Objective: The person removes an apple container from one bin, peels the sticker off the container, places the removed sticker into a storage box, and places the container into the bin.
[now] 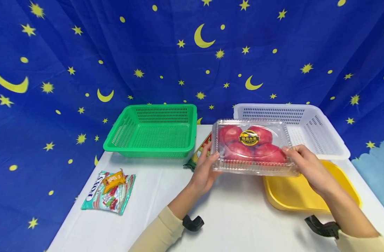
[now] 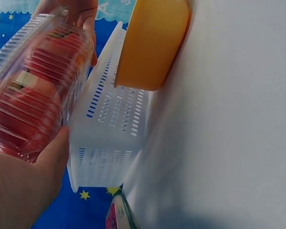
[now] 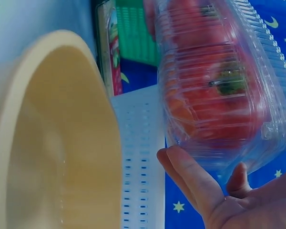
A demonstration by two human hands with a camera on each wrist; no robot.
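A clear plastic fruit box [image 1: 251,168] with several red, tomato-like fruits [image 1: 237,152] inside is held up above the table, its labelled lid facing me. My left hand [image 1: 205,172] grips its left end, thumb at the near edge. At the opposite end my right hand [image 1: 308,168] holds it, with the thumb on the lid side and fingers underneath. In the right wrist view, green leafy tops show on the fruits through the ribbed base. Partly hidden behind the box and left hand is a green-and-red packet [image 1: 198,154].
At the back left stands a green basket [image 1: 192,140], and at the back right a white basket [image 1: 333,143]. A yellow tub [image 1: 346,182] sits in front of the white one. On the left, a small orange packet [image 1: 114,180] lies on a teal FOX'S candy bag [image 1: 97,201].
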